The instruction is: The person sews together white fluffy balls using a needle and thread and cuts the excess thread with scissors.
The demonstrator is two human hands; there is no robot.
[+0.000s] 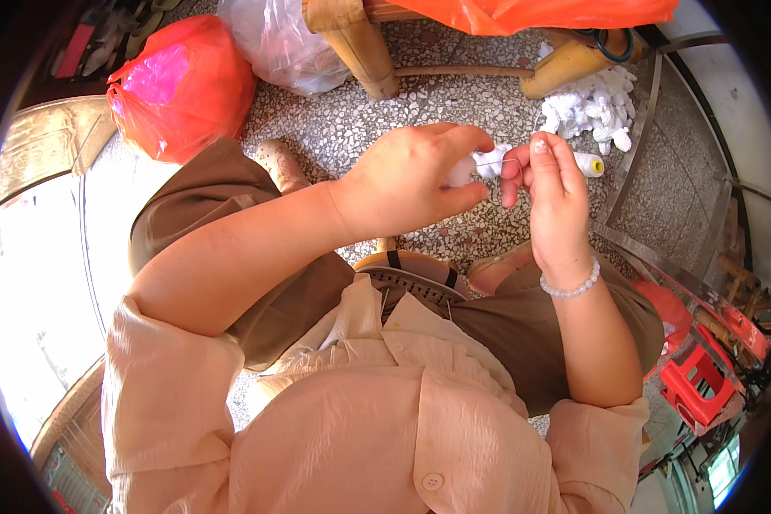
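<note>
My left hand [411, 173] curves around a small, soft white piece [461, 172], its thumb and forefinger on either side. Just beyond its fingertips shows a white knitted or crocheted bit [491, 160]; whether the two are one piece I cannot tell. A thin white thread [511, 160] runs from there to my right hand [552, 180], which pinches thread between thumb and forefinger. A bead bracelet circles my right wrist. Partly behind the right hand is a white thread spool [589, 165] with a yellow core. The curled fingers hide part of the thread.
White knitted pieces [591, 109] lie heaped on the speckled floor [450, 103] by a bamboo stool [366, 54], topped with orange plastic. A full red plastic bag [186, 90] and a clear bag [283, 45] stand at left. A red plastic stool [697, 379] is at right.
</note>
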